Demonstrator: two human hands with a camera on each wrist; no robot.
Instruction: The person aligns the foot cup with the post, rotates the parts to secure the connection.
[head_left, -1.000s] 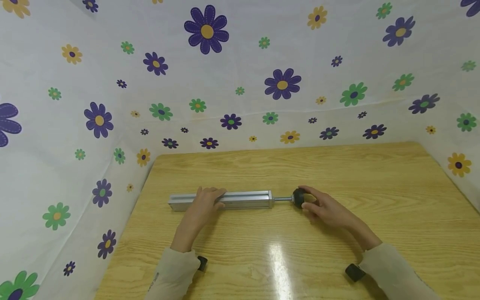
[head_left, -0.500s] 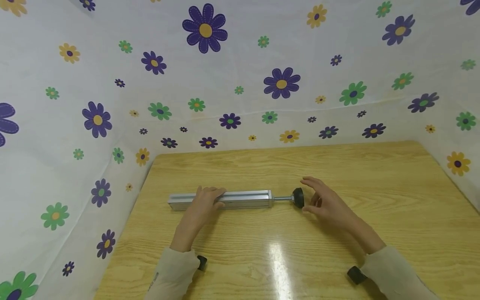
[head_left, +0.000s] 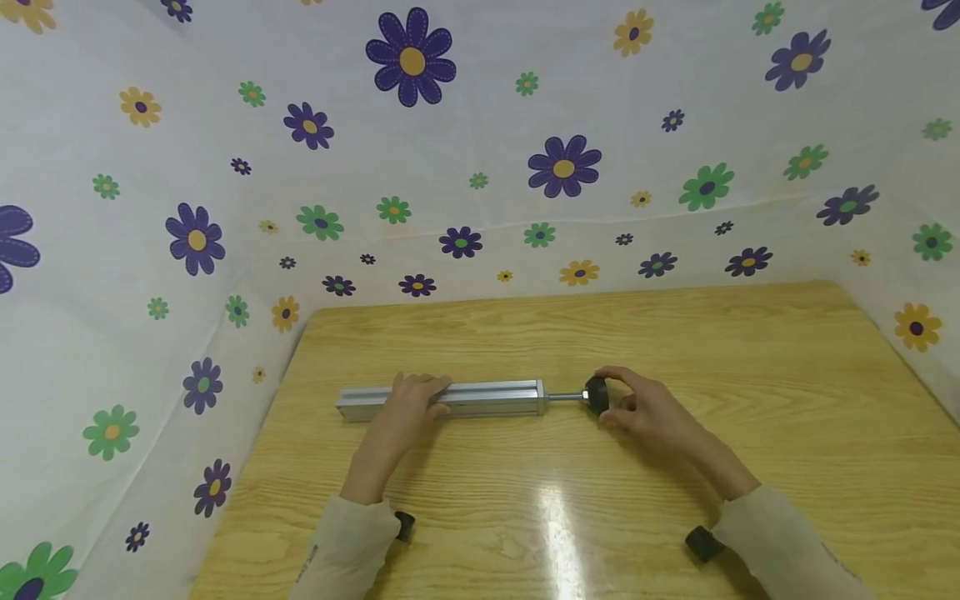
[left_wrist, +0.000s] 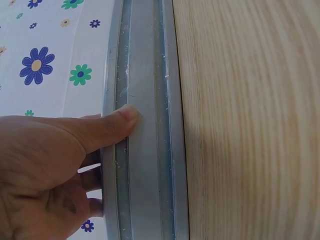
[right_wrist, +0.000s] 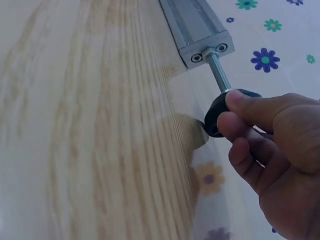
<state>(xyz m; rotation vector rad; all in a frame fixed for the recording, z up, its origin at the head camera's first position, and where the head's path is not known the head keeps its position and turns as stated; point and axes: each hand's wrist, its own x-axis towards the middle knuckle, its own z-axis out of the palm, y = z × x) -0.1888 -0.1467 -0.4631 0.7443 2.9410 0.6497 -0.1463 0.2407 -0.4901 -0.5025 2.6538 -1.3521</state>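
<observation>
A silver aluminium profile (head_left: 491, 400) lies lengthwise across the wooden table. My left hand (head_left: 403, 410) grips it left of its middle; in the left wrist view the thumb presses on its grooved side (left_wrist: 142, 165) and the other fingers pass behind. From the profile's right end plate (right_wrist: 210, 49) sticks out a threaded rod (right_wrist: 218, 72), with a nut at the plate. At the rod's outer end sits a black round levelling foot (head_left: 597, 395). My right hand (head_left: 654, 414) pinches this foot by its rim, thumb on the near side and fingers on the far side.
The wooden table (head_left: 480, 342) runs up to a white flower-print cloth (head_left: 480, 133) at the back and both sides. Black wrist devices (head_left: 705, 544) show below both sleeve cuffs. A bright light reflection lies on the table front.
Half a second ago my right fingers were spread off the black levelling foot; now they are back around its rim, as they were a second ago. The left hand and profile stay put.
</observation>
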